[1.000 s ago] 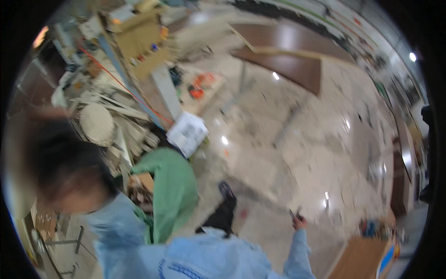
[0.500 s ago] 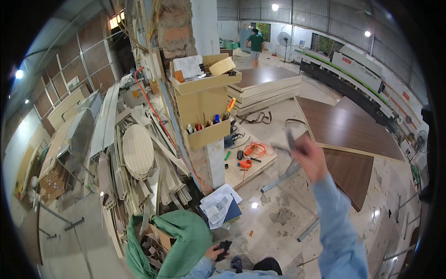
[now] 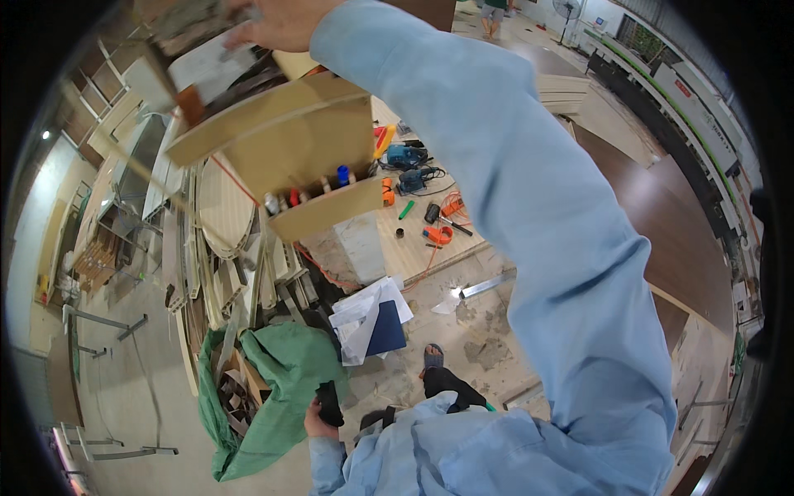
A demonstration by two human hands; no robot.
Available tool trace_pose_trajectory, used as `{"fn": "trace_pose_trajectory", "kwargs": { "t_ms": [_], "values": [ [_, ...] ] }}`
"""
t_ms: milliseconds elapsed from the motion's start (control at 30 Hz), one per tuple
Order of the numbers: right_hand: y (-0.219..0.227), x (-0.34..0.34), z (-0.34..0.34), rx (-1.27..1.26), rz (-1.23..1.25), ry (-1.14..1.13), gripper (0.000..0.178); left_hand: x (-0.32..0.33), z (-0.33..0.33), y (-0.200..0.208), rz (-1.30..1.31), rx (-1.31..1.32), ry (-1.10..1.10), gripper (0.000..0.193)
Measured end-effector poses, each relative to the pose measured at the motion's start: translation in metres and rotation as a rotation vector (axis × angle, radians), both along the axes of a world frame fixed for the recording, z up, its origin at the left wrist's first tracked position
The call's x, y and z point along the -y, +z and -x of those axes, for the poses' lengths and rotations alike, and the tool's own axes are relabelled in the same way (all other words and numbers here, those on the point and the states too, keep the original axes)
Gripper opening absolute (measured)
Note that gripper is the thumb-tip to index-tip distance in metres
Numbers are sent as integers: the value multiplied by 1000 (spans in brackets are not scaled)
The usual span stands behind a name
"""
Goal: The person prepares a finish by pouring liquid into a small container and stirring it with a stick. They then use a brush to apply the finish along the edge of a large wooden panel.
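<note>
My right hand (image 3: 285, 23) reaches up and left across the view, over the upper wooden tray (image 3: 269, 118) on the pillar. Its fingers are smeared by motion, and whether they hold anything is unclear. Papers (image 3: 213, 68) and dark items lie in that tray beside the fingers. Down low, my left hand (image 3: 318, 423) is closed round a small black object (image 3: 329, 403), its kind not clear, beside a green sack (image 3: 289, 364). Below the upper tray, a lower wooden tray (image 3: 331, 208) holds several upright hand tools, one with a blue top.
Blue power tools (image 3: 407, 155), a hammer (image 3: 455, 226) and orange cord lie on a low board stack. Papers and a blue folder (image 3: 386, 329) rest near the sack. Long panel offcuts (image 3: 223, 198) lean at left; brown boards (image 3: 662, 223) lie at right. A person (image 3: 494, 15) stands far back.
My right hand has swung from the right, above the floor, up and left to the upper tray. The view has come closer to the pillar. My left hand still holds the black object.
</note>
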State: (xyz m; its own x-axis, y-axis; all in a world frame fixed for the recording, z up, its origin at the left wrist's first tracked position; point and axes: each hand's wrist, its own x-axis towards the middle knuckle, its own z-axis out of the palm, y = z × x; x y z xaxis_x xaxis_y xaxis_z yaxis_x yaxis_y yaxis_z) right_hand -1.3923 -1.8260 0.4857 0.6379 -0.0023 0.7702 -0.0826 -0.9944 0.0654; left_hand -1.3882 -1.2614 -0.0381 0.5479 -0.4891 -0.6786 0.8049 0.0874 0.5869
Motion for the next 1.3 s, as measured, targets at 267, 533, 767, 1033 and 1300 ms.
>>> {"fn": "trace_pose_trajectory", "kwargs": {
  "t_ms": [267,533,767,1033,1300],
  "values": [
    [-222,12,216,266,-800,-40,66,132,41,-16,16,193,-430,58],
    [-535,-155,271,-279,-1321,-182,70,357,98,-63,288,-532,-745,50],
    [-631,-86,406,51,-1719,-701,33,478,148,-158,-313,124,-1434,56],
    [-647,-122,512,-339,-2444,-1108,30,617,44,-363,-695,1045,-957,77],
    [-661,-221,465,141,-2904,-1099,19,763,-20,-468,-971,1165,-965,93]
  ]
}}
